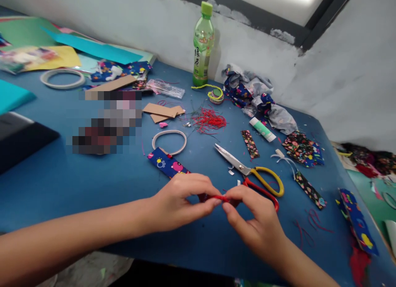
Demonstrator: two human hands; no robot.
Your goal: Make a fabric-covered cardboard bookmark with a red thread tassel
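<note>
Between my two hands runs a short red string (222, 198), pinched at both sides. The thumb and fingertips of my left hand (187, 200) close on its left part, and those of my right hand (252, 215) close on its right part. Just beyond my left hand lies a dark blue patterned fabric strip (161, 161), partly hidden by that hand. Scissors (244, 167) with one yellow and one red handle lie behind my right hand, which covers a bit of the red handle. A tape ring (169, 142) touches the strip's far end.
A pile of red strings (210, 120), cardboard strips (162, 110) and a glue stick (262, 129) lie farther back. A green bottle (204, 43) stands by the wall, next to crumpled fabric (247, 87). Patterned strips (309, 190) lie at right; a dark device (21, 138) is at left.
</note>
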